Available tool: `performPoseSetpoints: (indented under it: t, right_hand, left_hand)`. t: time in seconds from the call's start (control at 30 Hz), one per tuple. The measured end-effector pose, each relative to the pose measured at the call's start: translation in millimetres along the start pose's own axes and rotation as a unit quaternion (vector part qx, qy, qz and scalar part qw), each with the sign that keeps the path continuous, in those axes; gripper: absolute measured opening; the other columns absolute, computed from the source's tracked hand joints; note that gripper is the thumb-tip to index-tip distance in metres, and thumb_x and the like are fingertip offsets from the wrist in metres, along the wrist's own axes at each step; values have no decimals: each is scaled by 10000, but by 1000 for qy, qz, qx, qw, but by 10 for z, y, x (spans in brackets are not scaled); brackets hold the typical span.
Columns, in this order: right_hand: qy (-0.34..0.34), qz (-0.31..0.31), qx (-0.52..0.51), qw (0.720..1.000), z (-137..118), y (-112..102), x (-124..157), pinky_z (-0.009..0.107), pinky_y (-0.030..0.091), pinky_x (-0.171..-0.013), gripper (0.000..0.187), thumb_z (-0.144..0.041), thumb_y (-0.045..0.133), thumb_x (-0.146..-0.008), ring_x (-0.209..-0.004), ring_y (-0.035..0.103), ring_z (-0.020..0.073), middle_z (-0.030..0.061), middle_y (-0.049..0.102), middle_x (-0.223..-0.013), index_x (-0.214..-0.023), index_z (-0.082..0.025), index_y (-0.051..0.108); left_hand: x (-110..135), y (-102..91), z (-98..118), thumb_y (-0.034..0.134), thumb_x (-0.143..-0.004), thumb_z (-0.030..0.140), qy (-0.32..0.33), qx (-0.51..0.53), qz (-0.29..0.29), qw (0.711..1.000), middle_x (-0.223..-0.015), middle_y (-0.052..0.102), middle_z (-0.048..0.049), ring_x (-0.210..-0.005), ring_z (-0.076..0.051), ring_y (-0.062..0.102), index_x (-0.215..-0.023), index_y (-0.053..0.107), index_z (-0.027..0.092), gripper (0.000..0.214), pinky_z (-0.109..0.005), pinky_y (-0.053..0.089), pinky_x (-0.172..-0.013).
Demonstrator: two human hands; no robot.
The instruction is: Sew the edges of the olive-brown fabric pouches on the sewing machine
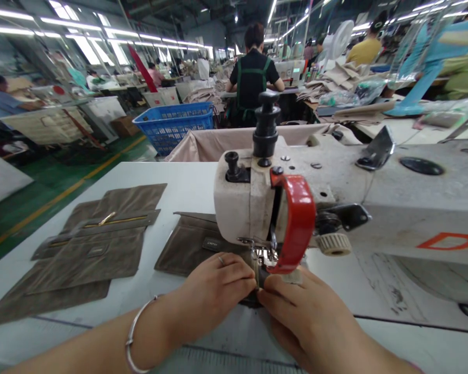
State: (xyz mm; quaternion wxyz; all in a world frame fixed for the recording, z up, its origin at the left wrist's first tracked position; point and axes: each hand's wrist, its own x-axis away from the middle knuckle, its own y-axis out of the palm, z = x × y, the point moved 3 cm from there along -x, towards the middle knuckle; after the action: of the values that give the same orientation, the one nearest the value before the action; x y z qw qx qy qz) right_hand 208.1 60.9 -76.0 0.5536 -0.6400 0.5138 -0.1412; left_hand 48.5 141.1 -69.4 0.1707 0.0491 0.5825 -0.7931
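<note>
A white sewing machine (234, 208) with a red guard (298, 223) stands over a grey-brown fabric panel (191, 244) that bears a small dark label (214, 244). Just left of the needle, my left hand (214, 283) is closed on the panel's edge, fingertips bent down. My right hand (304, 306) pinches the same edge from the right, below the guard. The fingertips of both hands nearly meet in front of the presser foot. A zipper strip seems to lie between them, but it is mostly hidden.
Several similar panels with a zipper (117, 221) lie at the left of the white table (179, 179). Beyond the table are a pinkish cloth-lined bin (206, 145) and a blue plastic basket (175, 124). A person (253, 72) sits working ahead.
</note>
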Motion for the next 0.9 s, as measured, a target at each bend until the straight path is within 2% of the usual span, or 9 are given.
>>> performPoseSetpoints:
  t: [0.2,0.33,0.47,0.6,0.7,0.8,0.9]
  right_hand:
    - [29,-8,-1,1000,25,15,26,481,529,-830,341,-72,540,-798,-970,586,285,79,668,-1051,-1103,-167,659]
    - [45,27,-40,998,58,-56,29,439,541,-819,263,-96,502,-898,-950,584,260,80,670,-998,-1071,-177,684]
    - [33,38,-30,998,55,-81,31,440,545,-842,308,-90,491,-908,-980,591,261,82,680,-1057,-1157,-166,656]
    - [15,22,-1,1000,34,-32,17,491,542,-870,374,-74,473,-882,-1012,605,280,78,681,-1135,-1215,-162,621]
    - [9,25,20,999,16,-16,2,516,552,-850,375,-65,451,-868,-1012,616,299,88,688,-1123,-1189,-148,627]
    - [3,31,33,999,-8,-18,-6,519,565,-833,385,-58,444,-851,-990,625,301,91,692,-1127,-1179,-139,627]
    - [21,24,33,999,-11,3,-9,519,569,-837,403,-71,449,-844,-1000,619,307,93,681,-1164,-1201,-152,618]
  left_hand:
    - [-3,-5,-77,432,-1005,117,13,-55,35,998,-1026,686,-62,-1018,-161,618,-1070,626,138,206,-296,498,-980]
    - [-18,-9,-124,473,-978,97,13,-77,23,997,-1023,690,-51,-1027,-150,621,-1048,638,145,185,-285,481,-1009]
    - [-34,-32,-112,477,-990,108,-3,-49,32,998,-1009,694,-39,-997,-146,629,-1029,647,152,181,-277,490,-985]
    - [18,-9,-98,462,-1005,121,-10,-59,26,998,-1085,707,-51,-1064,-155,628,-1118,629,148,203,-301,493,-1014]
    - [79,3,-94,478,-999,117,38,-80,22,996,-1163,696,-74,-1148,-151,605,-1164,610,126,211,-307,454,-1093]
    - [103,-28,-101,493,-993,111,90,-91,30,991,-1152,702,-87,-1177,-144,597,-1110,627,103,178,-287,406,-1138]
    - [66,-59,-158,485,-998,121,71,-101,14,992,-1156,703,-64,-1180,-142,600,-1105,636,127,185,-269,436,-1105]
